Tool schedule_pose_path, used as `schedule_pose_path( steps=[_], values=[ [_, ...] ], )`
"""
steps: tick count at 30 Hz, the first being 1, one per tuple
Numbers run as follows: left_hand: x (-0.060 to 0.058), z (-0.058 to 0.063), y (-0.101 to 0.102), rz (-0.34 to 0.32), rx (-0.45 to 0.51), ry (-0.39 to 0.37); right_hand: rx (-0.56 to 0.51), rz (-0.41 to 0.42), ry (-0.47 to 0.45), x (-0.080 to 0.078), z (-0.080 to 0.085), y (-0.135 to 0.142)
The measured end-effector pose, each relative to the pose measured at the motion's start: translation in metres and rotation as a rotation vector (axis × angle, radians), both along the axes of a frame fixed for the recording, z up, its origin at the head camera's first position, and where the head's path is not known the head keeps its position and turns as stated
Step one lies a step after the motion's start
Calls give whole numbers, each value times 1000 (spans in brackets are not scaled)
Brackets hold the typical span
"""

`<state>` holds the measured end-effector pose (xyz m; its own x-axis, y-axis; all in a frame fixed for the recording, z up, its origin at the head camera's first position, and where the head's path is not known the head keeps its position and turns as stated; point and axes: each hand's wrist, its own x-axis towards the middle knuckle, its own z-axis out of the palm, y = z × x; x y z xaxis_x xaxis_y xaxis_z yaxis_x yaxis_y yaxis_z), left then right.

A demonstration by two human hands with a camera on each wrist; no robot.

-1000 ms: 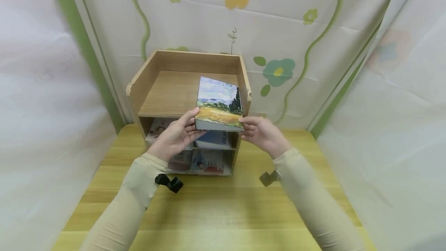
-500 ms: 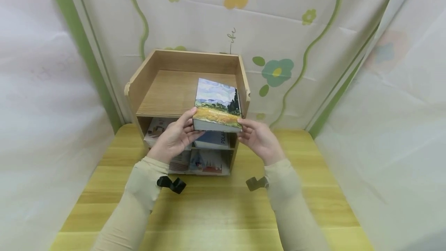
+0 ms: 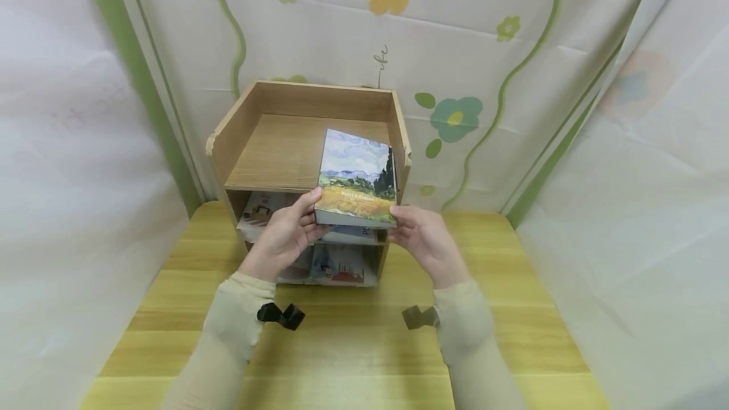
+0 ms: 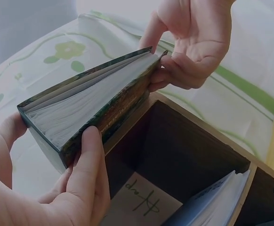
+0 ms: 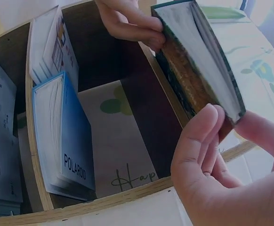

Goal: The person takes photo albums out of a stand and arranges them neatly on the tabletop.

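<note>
A thick photo album (image 3: 359, 173) with a painted wheat-field cover is held between both hands, tilted at the front right of a wooden shelf unit's top (image 3: 279, 150). My left hand (image 3: 285, 236) pinches its left near corner, thumb on the cover and fingers beneath. At the right near corner, my right hand (image 3: 424, 239) grips it the same way. Both wrist views show the page edges of the album (image 4: 94, 94), its covers slightly parted. In the right wrist view, the thumb of the right hand (image 5: 221, 183) presses on the painted cover.
Below the top, a blue album marked POLAROID (image 5: 64, 141) stands in a compartment beside a white book (image 5: 52, 47). Lower cubbies hold more picture-covered books (image 3: 342, 264). The unit stands on a yellow wooden table (image 3: 353, 359), with flowered curtains (image 3: 512, 81) around it.
The album has come slightly toward me and its cover faces up more, so its title is easier to read. Both hands moved with it. The right forearm has swung inward.
</note>
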<state>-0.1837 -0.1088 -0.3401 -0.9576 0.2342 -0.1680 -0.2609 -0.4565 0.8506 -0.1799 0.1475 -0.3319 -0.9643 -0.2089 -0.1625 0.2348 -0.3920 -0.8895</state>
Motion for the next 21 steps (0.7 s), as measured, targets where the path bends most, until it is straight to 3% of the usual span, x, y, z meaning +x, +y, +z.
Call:
schedule_pose_path(
  steps=[8, 21],
  values=[
    [14, -5, -3, 20, -57, 37, 38, 5, 31, 11, -4, 1],
    [26, -19, 1, 66, -81, 97, 32, 33, 27, 23, -12, 3]
  ],
)
